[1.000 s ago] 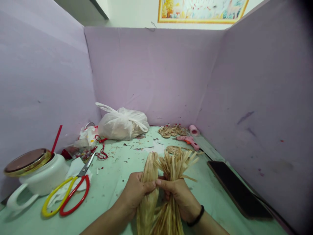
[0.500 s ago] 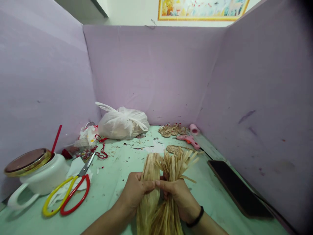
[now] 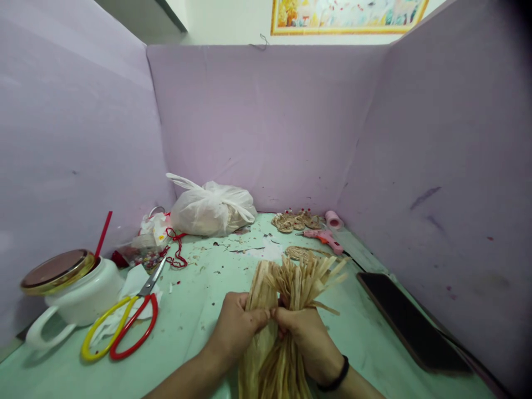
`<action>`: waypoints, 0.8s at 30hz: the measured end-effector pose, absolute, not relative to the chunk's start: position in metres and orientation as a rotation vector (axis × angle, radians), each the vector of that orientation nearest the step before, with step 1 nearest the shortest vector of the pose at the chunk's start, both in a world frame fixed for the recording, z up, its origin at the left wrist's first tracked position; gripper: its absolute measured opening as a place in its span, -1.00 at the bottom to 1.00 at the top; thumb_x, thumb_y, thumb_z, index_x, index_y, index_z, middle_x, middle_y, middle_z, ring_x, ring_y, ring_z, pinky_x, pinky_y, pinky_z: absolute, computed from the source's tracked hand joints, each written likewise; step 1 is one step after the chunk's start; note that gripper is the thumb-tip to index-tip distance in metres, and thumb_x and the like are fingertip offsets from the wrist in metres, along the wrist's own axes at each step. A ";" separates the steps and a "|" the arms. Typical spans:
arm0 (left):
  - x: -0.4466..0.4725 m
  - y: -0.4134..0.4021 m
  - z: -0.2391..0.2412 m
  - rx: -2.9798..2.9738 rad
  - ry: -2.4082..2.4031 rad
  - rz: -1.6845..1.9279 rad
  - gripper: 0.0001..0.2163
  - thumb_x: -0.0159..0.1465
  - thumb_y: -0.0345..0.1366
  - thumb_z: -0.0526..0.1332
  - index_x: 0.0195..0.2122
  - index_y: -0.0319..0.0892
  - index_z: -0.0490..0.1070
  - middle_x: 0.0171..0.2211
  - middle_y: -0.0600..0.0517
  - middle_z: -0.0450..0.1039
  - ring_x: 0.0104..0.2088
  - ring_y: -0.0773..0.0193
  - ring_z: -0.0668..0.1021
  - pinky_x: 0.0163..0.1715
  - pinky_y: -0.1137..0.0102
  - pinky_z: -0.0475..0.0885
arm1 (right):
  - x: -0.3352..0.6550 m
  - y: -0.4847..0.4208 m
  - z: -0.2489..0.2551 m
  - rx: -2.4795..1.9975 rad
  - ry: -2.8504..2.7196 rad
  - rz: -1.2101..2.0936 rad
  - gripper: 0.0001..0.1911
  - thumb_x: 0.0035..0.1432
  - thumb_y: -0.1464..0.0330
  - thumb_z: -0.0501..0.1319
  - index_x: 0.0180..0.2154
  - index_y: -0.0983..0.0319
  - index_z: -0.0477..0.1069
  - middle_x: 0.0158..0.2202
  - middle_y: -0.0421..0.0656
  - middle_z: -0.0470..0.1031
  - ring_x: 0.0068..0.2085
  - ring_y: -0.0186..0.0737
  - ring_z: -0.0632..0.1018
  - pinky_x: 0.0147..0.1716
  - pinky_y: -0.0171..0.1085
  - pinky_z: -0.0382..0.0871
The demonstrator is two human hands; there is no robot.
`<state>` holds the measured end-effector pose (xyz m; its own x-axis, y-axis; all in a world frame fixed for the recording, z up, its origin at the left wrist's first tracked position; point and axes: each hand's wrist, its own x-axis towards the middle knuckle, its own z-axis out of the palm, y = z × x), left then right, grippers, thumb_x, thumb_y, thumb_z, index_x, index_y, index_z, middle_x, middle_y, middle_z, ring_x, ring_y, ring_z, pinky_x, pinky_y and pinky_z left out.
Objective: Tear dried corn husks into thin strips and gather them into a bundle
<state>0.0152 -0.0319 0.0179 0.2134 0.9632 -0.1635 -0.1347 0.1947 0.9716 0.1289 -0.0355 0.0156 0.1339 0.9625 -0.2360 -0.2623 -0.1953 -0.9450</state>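
My two hands meet over a bundle of dried straw strips at the front middle of the green table. Fingers of my left hand are closed round a wide flat strip on the bundle's left side. My right hand, with a black band at the wrist, grips the bunched strips, whose cut ends fan out upward and to the right. The lower part of the bundle runs down between my forearms and out of view.
Red and yellow scissors lie at the left beside a white mug with a gold lid. A tied white plastic bag, woven straw pieces, a pink glue gun and a tape roll sit at the back. A dark phone lies right. Purple panels wall in the table.
My hands have drawn closer together on the bundle, thumbs now touching. The view has shifted slightly to the right. Nothing on the table has moved.
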 end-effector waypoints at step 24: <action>-0.025 0.005 0.023 0.691 0.989 0.909 -0.86 -0.14 -0.43 0.32 -0.52 -0.37 0.45 -0.61 -0.08 0.50 -0.62 0.25 0.49 -0.55 0.40 0.37 | 0.176 -0.022 0.039 -0.735 -0.412 1.805 -0.80 -0.29 0.59 0.31 -0.55 0.26 0.36 -0.63 -0.28 0.44 -0.58 -0.35 0.50 -0.43 -0.30 0.47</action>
